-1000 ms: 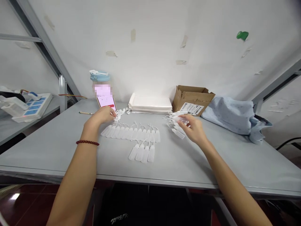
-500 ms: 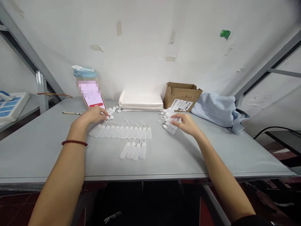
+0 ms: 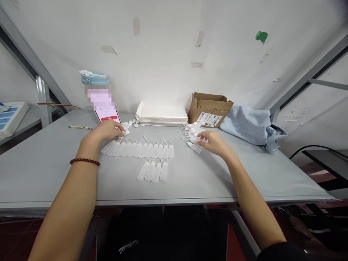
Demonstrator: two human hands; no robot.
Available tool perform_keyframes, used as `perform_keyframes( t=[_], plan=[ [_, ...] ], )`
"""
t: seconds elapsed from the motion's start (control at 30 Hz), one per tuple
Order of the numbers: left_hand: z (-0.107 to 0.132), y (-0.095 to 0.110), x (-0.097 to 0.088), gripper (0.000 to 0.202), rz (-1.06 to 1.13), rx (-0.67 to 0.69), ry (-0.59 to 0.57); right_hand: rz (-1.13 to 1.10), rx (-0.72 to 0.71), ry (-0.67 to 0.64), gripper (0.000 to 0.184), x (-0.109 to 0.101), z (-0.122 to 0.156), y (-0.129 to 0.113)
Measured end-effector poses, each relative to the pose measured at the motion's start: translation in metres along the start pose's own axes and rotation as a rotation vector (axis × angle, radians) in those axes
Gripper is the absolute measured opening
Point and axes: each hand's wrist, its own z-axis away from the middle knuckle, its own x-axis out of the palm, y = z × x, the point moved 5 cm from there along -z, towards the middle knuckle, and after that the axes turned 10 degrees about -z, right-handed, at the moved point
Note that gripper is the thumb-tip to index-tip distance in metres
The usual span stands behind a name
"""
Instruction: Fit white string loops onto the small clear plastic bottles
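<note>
My left hand point(image 3: 108, 130) is at the small pile of white caps point(image 3: 129, 124), with thumb and fingers closed on one white cap point(image 3: 126, 133), partly hidden by the fingertips. On the right, my right hand point(image 3: 213, 142) pinches a small translucent plastic bottle at a loose heap of such bottles point(image 3: 194, 146), which have thin white cords. Between my hands lies a row of several capped bottles point(image 3: 138, 149), side by side with their cords pointing away. A shorter group of capped bottles point(image 3: 155, 172) lies nearer to me.
Behind are a stack of white envelopes point(image 3: 162, 115), an open cardboard box point(image 3: 212, 108) and a light blue cloth point(image 3: 247, 125). A lit phone point(image 3: 107, 113) leans at the back left, near a pen point(image 3: 80, 127). The table's front edge point(image 3: 168, 201) runs across before me.
The view has shifted slightly. Both hands stay at their piles, with small finger movements; the two groups of bottles on the table look the same.
</note>
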Motion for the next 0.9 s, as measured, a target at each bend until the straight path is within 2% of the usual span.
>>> perform_keyframes(
  t=[0.17,0.43,0.6,0.7,0.77,0.9],
  plan=[
    [-0.002,-0.003,0.002,0.035,0.063,-0.030,-0.008,0.003,0.021,0.018,0.021,-0.001,-0.001,0.003],
    [-0.006,-0.006,0.005,0.027,0.108,-0.030,0.006,0.025,-0.042,0.063,0.013,0.003,-0.005,0.001],
    [-0.006,-0.006,0.006,0.025,0.117,-0.030,0.026,-0.007,-0.139,0.186,0.008,-0.004,-0.003,-0.007],
    [-0.005,-0.004,0.005,0.027,0.106,-0.046,0.026,-0.061,-0.226,0.236,0.005,-0.005,0.002,-0.021],
    [-0.005,-0.004,0.005,0.029,0.108,-0.063,0.021,-0.119,-0.289,0.218,0.006,0.000,0.008,-0.037],
    [-0.008,-0.005,0.006,0.030,0.137,-0.087,0.023,-0.230,-0.406,0.060,0.013,0.018,0.024,-0.077]
  ],
)
